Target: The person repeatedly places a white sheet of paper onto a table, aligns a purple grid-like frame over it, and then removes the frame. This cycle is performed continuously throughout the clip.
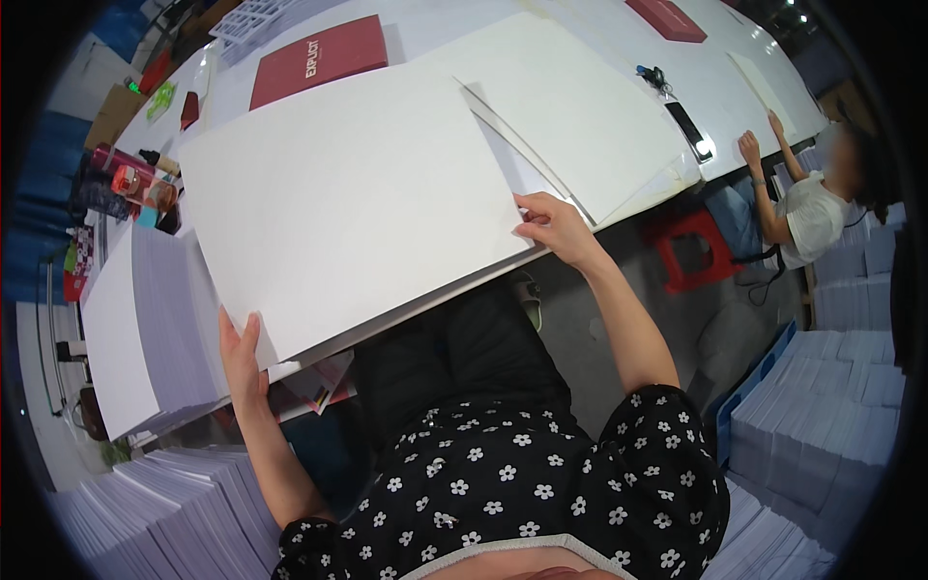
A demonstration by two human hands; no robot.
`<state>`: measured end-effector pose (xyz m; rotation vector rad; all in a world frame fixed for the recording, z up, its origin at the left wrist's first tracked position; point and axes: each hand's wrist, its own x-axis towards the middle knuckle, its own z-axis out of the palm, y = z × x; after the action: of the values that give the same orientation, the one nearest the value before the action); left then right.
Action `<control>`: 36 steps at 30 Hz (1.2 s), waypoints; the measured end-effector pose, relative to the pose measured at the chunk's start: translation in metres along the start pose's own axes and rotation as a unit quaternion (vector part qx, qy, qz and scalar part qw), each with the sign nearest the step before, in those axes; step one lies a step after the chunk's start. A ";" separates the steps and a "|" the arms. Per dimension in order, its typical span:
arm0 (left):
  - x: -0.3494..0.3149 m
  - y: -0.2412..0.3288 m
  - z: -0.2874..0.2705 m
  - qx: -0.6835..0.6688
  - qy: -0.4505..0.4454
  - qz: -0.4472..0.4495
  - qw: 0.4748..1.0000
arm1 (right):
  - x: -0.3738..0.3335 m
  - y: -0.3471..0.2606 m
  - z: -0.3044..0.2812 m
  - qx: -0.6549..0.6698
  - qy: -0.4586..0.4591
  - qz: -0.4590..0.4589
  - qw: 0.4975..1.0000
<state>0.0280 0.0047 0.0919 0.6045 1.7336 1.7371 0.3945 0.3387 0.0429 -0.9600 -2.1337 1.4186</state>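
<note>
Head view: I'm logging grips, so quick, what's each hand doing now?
Left hand: at the white sheet by its near left corner; whether it grips cannot be told.
Right hand: closed, pinching the sheet's right edge.

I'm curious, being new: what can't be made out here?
In the head view:
Table under the white sheet: hidden by the sheet.
Some fingers of the right hand: hidden by the hand itself.
White rack: cut off by the top edge.
Lower-left paper stack: cut off by the dark rim.
</note>
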 end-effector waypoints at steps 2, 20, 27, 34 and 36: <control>-0.001 -0.001 -0.002 0.010 0.002 0.001 1.000 | -0.002 -0.001 0.002 -0.028 0.003 -0.007 1.000; 0.001 -0.004 -0.001 0.038 0.007 0.017 0.999 | -0.062 -0.034 0.077 -0.429 0.052 -0.243 0.869; 0.000 -0.004 0.001 0.068 0.028 0.005 0.997 | -0.064 -0.033 0.090 -0.445 0.009 -0.239 0.863; -0.001 0.006 -0.001 0.315 0.039 0.020 0.948 | -0.062 -0.030 0.091 -0.462 0.012 -0.245 0.852; 0.004 -0.018 -0.017 0.369 0.047 0.115 0.921 | -0.062 -0.031 0.092 -0.464 0.009 -0.247 0.851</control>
<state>0.0152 -0.0056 0.0731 1.0904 2.4775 1.2132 0.3661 0.2274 0.0368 -0.5810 -2.7905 0.0717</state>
